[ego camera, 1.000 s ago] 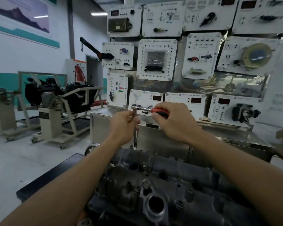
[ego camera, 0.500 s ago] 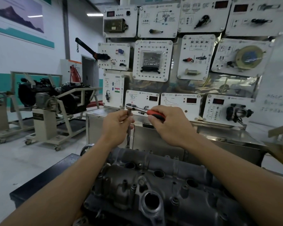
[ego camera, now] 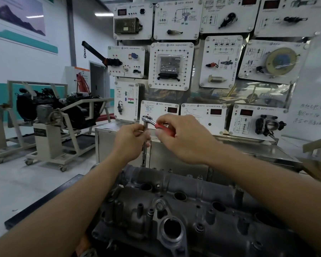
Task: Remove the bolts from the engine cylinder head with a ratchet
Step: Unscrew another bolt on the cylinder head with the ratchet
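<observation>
Extension (ego camera: 144, 154) is clamped in the fingers of the left hand (ego camera: 130, 141), ratchet (ego camera: 149, 120) handle gripped by the right hand (ego camera: 182, 140); if it's leaned sideways, the bolt (ego camera: 142, 165) probably gets rounded.

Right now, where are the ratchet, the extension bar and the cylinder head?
ratchet (ego camera: 149, 120): head camera view, on its chrome head.
extension bar (ego camera: 144, 156): head camera view, on the lower bare shaft.
cylinder head (ego camera: 189, 184): head camera view, on its grey upper casting.
</observation>
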Tool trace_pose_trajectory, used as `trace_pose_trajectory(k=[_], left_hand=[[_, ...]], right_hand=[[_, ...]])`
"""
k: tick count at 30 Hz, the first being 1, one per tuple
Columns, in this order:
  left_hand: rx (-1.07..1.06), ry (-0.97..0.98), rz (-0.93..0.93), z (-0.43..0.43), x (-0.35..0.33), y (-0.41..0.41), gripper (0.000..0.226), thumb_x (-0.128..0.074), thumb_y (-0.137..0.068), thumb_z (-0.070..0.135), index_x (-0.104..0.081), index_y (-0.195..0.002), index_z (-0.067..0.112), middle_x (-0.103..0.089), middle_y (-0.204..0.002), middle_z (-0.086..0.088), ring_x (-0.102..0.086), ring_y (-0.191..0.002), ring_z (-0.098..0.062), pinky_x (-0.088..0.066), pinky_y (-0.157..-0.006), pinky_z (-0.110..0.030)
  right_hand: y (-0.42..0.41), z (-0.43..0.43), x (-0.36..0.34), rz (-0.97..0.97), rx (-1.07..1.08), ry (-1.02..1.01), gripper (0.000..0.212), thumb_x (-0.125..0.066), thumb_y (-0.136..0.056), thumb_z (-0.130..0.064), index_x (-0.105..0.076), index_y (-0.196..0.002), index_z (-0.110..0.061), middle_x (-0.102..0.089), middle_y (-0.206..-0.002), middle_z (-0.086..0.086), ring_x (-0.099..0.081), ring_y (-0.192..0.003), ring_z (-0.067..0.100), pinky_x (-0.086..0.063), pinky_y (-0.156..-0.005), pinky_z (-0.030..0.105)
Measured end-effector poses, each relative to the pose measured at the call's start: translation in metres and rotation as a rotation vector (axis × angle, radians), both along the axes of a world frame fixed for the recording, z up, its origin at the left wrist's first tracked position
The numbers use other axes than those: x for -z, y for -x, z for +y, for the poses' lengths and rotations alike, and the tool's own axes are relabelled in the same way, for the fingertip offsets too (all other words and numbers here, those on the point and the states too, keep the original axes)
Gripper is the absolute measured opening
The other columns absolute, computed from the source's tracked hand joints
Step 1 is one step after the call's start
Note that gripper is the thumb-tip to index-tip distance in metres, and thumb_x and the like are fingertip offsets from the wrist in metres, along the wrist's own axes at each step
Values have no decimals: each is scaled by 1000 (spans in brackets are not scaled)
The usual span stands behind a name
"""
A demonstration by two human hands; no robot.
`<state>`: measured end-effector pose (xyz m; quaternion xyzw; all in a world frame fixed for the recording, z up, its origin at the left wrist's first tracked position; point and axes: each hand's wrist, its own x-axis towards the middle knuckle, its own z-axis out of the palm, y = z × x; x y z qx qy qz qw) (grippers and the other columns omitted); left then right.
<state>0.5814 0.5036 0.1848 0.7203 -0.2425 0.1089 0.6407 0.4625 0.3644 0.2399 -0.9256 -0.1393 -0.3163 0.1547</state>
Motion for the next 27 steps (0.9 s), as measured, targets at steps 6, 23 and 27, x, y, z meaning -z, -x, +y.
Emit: trace_pose_trajectory(k=[6, 23, 27], left_hand=[[132, -123, 61, 12, -18, -8, 7, -58, -100, 7, -63, -105, 8, -67, -83, -11, -69, -68, -17, -58, -59, -22], [-49, -77, -170, 2, 3, -13, 17, -61, -99, 10, -67, -89, 22, -74, -73, 2, -73, -67, -17, -62, -65, -36], [-131, -143, -300, 3, 2, -8, 36, -63, -88, -7, -68, -81, 27, -69, -64, 24, -66, -58, 1, -53, -50, -16]], right_hand=[[-43, -55, -33, 266, 108, 144, 31, -48, -104, -22, -62, -132, -25, -54, -84, -16, -54, -67, 7, -36, -57, 22], [-22, -40, -11, 29, -52, -86, 24, -62, -93, -27, -79, -105, -14, -75, -89, -1, -64, -72, 12, -55, -65, 30], [-7, -3, 2, -58, -179, -29, 26, -65, -89, -40, -70, -77, -17, -63, -63, -2, -55, -57, 14, -50, -54, 37]])
